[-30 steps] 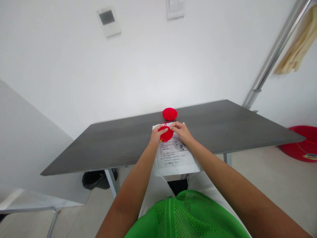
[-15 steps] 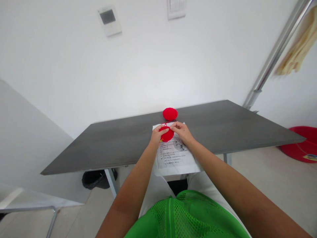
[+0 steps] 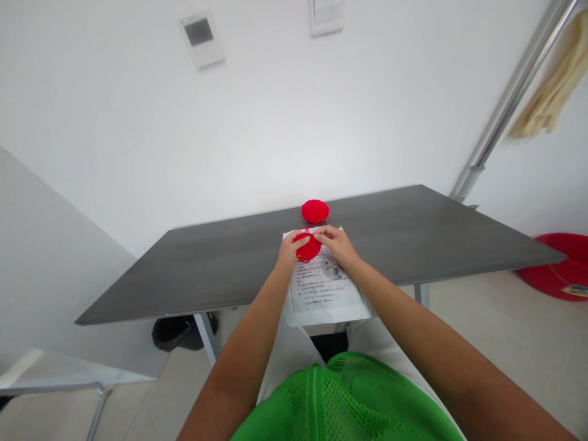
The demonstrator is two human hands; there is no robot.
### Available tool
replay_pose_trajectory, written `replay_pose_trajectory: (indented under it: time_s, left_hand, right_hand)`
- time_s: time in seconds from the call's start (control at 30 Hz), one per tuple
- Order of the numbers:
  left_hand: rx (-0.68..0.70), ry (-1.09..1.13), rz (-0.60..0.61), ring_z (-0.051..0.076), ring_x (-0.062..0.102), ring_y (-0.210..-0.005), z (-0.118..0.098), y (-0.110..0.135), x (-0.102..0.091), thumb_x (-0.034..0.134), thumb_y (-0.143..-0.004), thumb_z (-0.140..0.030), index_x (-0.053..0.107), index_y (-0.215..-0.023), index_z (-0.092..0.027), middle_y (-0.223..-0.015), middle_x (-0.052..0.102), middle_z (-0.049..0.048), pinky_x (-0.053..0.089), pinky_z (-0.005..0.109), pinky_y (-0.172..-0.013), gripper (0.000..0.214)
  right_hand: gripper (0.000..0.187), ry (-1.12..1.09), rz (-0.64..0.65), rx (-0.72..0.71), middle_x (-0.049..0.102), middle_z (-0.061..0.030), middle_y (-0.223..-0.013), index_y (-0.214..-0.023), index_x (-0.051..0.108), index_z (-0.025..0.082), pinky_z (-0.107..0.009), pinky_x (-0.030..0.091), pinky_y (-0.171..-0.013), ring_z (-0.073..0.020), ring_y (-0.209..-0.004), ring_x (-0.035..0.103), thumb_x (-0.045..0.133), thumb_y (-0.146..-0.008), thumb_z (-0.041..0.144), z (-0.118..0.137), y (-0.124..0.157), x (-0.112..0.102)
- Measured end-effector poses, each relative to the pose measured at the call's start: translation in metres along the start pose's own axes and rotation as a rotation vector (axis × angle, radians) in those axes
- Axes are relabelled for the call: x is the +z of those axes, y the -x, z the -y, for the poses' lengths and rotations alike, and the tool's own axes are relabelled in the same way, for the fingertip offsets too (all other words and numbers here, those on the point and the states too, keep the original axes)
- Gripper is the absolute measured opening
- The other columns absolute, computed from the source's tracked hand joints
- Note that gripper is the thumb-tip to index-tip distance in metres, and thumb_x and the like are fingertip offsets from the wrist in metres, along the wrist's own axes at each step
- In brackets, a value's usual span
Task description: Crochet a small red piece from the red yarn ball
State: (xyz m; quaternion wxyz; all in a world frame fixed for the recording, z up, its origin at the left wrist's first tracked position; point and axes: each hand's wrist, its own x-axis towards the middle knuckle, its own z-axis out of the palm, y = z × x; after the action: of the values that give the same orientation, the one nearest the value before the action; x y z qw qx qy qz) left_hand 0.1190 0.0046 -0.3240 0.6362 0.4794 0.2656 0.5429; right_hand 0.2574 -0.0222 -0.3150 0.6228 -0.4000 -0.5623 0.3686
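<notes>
Well, from where I stand, the left hand (image 3: 288,250) has its grip closed on a round red piece (image 3: 309,250), thumb laid across the top, while the right hand (image 3: 339,243) has its fingertips pinched narrow at the piece's right edge; what sits between them is too small to tell. I'd keep that left thumb close to where the right fingertips work, so the rim stays flat and doesn't twist, and use small finger movements rather than the whole arm. Just beyond, red strands show at the piece's far edge, best left slack and untangled. Farther off sits a red ball (image 3: 315,211), near enough to feed easily. Beneath the hands, a printed sheet (image 3: 324,300) overhangs the near edge of the grey tabletop (image 3: 220,269), so I'd avoid dragging it.
</notes>
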Motion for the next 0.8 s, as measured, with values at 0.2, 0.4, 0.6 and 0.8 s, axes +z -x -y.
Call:
replay_pose_trajectory:
  time_s: [0.2, 0.4, 0.6, 0.8]
  left_hand:
    - [0.014, -0.028, -0.002, 0.011, 0.055, -0.057, -0.0021, 0.0027, 0.0021, 0.078, -0.053, -0.032, 0.063, -0.073, -0.017, -0.064, 0.064, -0.0018, 0.041, 0.024, -0.058, 0.03]
    - [0.015, -0.036, 0.002, 0.012, 0.056, -0.058, -0.0029, 0.003, 0.0022, 0.079, -0.051, -0.032, 0.063, -0.073, -0.017, -0.064, 0.064, -0.0017, 0.041, 0.025, -0.059, 0.031]
    - [0.0, -0.04, 0.016, 0.012, 0.056, -0.057, -0.0028, 0.0028, 0.0015, 0.08, -0.05, -0.033, 0.063, -0.073, -0.017, -0.064, 0.063, -0.0013, 0.041, 0.025, -0.059, 0.032]
    - [0.007, -0.039, 0.007, 0.012, 0.055, -0.057, -0.002, 0.0022, 0.0007, 0.079, -0.051, -0.032, 0.064, -0.073, -0.017, -0.064, 0.063, -0.0016, 0.041, 0.024, -0.058, 0.031]
  right_hand:
    - [0.023, -0.001, 0.011, -0.004, 0.062, 0.0012, -0.066, -0.068, 0.062, 0.019, -0.03, 0.044, -0.07, -0.0146, -0.066, 0.055, 0.07, -0.064, 0.04, 0.0021, 0.001, -0.0001]
    - [0.022, -0.003, 0.014, -0.005, 0.06, 0.002, -0.065, -0.064, 0.06, 0.02, -0.03, 0.043, -0.069, -0.0138, -0.065, 0.054, 0.07, -0.064, 0.039, 0.0041, 0.0015, 0.0]
    - [0.022, -0.014, 0.015, 0.01, 0.06, 0.0026, -0.063, -0.062, 0.059, 0.02, -0.029, 0.043, -0.068, -0.0135, -0.064, 0.053, 0.07, -0.063, 0.038, 0.0043, 0.0014, -0.0008]
    - [0.02, -0.014, 0.01, 0.01, 0.061, 0.002, -0.064, -0.064, 0.061, 0.02, -0.029, 0.043, -0.068, -0.014, -0.065, 0.054, 0.07, -0.063, 0.038, 0.0035, 0.0014, 0.0001]
